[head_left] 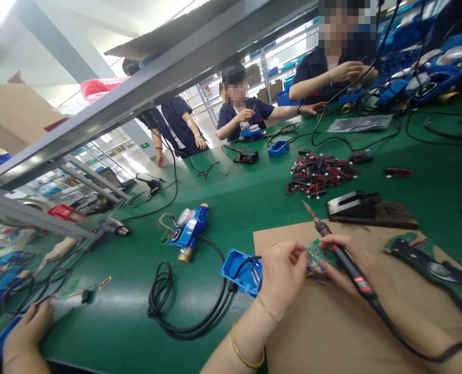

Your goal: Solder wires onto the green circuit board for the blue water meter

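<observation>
My left hand point(281, 272) is closed in a pinch at the near left edge of a small green circuit board point(315, 252) with thin wires on it. The fingertips partly hide what they pinch. My right hand point(351, 259) grips a soldering iron point(345, 265), its tip pointing up and away to the left, clear of the board. Fingers of that same hand also steady the board's right side. Beneath both hands lies a brown cardboard sheet point(304, 332). Just left of my left hand, an open blue plastic housing point(234, 267) has a black cable running into it.
Beyond the cardboard stand a soldering iron holder point(355, 205) and a pile of black cylinders with red-black leads point(320, 171). Green-handled pliers point(429, 262) lie right. A blue water meter point(188, 228) sits left. A co-worker's hand point(28, 330) is at lower left; several people work across the table.
</observation>
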Tool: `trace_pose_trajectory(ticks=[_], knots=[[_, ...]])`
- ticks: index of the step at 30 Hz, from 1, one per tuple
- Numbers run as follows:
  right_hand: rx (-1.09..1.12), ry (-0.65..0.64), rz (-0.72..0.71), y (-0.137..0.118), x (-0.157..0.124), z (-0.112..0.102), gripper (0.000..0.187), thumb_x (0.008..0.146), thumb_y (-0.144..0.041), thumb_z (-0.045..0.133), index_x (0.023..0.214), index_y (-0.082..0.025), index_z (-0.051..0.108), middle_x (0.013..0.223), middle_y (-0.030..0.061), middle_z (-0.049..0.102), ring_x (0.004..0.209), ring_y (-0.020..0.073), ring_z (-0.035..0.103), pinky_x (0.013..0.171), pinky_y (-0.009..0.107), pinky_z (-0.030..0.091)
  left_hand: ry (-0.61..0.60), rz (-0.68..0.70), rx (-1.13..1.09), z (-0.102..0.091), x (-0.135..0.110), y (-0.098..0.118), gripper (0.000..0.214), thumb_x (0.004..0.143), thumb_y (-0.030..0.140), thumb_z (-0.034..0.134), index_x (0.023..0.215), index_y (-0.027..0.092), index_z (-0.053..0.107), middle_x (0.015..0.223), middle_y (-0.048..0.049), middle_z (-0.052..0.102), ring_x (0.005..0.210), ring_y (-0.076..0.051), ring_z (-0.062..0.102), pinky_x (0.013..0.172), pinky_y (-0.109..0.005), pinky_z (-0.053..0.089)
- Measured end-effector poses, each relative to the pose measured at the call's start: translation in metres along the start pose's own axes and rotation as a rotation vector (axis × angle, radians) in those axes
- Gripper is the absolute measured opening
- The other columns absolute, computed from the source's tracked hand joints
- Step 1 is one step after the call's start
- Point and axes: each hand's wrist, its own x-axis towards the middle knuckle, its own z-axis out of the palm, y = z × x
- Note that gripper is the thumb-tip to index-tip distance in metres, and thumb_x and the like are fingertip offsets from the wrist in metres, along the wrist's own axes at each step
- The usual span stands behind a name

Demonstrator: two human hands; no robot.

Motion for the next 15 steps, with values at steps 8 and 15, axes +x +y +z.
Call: trace_pose_trajectory(ticks=[8,15], knots=[[-0.005,-0.012,-0.003,-0.0011,-0.0003,-0.0021,0.028,0.086,-0.031,0.057,0.112,-0.024,0.05,0.1,0.0059,0.065,0.086,0.0194,0.066,0.079,0.033,0.054,-0.001,-0.003,0.088,0.0055,-0.0019,0.0003,0.009,0.083,0.022,0.054,0.083,0.023,0.063,0.072,0.0026,0.065,0.068,-0.012,0.058,0.063,-0.025,0.039],[-0.072,0.004,-0.079,0.0079,-0.0005,-0.0008,0.029,0.085,-0.036,0.057,0.111,-0.025,0.051,0.099,0.0054,0.065,0.078,0.0193,0.067,0.067,0.03,0.056,-0.019,-0.027,0.214,0.0074,-0.0019,0.0007,0.011,0.087,0.027,0.049,0.085,0.022,0.058,0.082,-0.0022,0.067,0.075,-0.017,0.06,0.068,-0.032,0.039]])
